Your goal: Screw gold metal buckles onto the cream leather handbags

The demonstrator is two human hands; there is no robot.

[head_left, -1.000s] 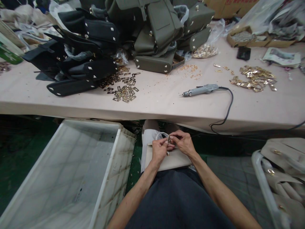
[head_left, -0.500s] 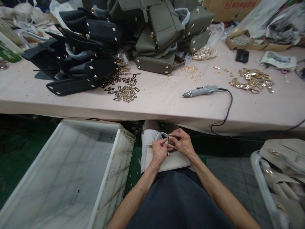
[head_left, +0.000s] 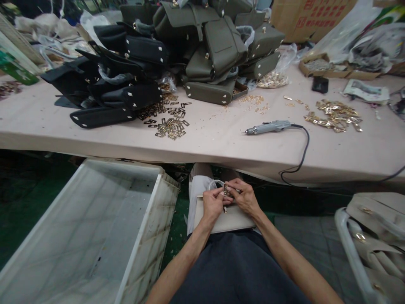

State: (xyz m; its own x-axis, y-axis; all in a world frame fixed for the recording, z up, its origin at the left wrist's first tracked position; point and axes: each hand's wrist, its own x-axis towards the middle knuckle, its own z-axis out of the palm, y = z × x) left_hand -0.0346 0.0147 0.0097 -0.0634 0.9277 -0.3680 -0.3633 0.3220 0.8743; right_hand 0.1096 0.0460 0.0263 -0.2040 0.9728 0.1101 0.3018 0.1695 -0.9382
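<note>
A cream handbag (head_left: 236, 221) lies across my lap, with a clear-wrapped handle (head_left: 216, 183) standing up at its far edge. Above it, a small metal bag fitting (head_left: 225, 189) is pinched between the fingertips of both hands. My left hand (head_left: 212, 205) is closed on the fitting's left side. From the right, my right hand (head_left: 246, 198) grips the same piece, thumb and fingers together. A short strap end with a gold tip (head_left: 225, 209) hangs just below the fingers. The fingers partly hide the fitting and the strap.
On the table (head_left: 205, 145) lie a grey electric screwdriver (head_left: 268, 127) with its cord, dark metal plates (head_left: 172, 128) and gold fittings (head_left: 335, 115). Black bags (head_left: 110, 95) and olive bags (head_left: 223, 46) are piled behind. A white bin (head_left: 158, 198) stands left; cream bags (head_left: 376, 215) sit right.
The view has tilted up slightly, so the table and hands sit a little lower in the picture. Both hands keep hold of the fitting, and more of its face shows.
</note>
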